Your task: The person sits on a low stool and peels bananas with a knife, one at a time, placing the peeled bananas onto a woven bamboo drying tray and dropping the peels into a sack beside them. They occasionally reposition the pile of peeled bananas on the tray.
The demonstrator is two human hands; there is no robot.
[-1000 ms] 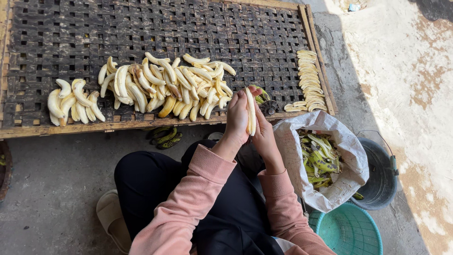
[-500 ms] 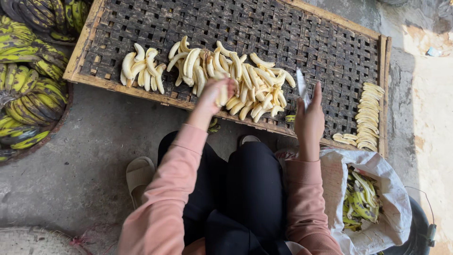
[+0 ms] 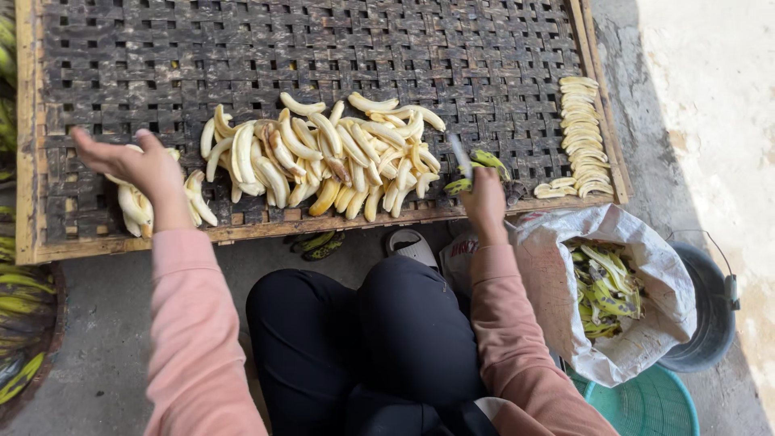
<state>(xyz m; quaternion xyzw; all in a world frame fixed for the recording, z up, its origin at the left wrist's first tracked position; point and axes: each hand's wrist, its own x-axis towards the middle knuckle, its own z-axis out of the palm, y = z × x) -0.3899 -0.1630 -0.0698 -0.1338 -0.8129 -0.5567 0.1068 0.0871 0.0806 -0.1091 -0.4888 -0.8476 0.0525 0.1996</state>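
— What does the left hand [image 3: 139, 165] hold?
— It lies open, fingers spread over peeled bananas [image 3: 133, 206] at the woven tray's [image 3: 323, 48] lower left, partly hiding them.
— And the right hand [image 3: 484, 202]?
— Closed around a knife [image 3: 460, 153] and seemingly banana peel [image 3: 484, 161], lower middle.

Long salmon-pink sleeves cover both arms to the wrists, black trousers cover the legs, and both hands are bare.

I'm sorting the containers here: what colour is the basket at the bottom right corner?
The basket is teal green, seen in the head view, just below the white sack.
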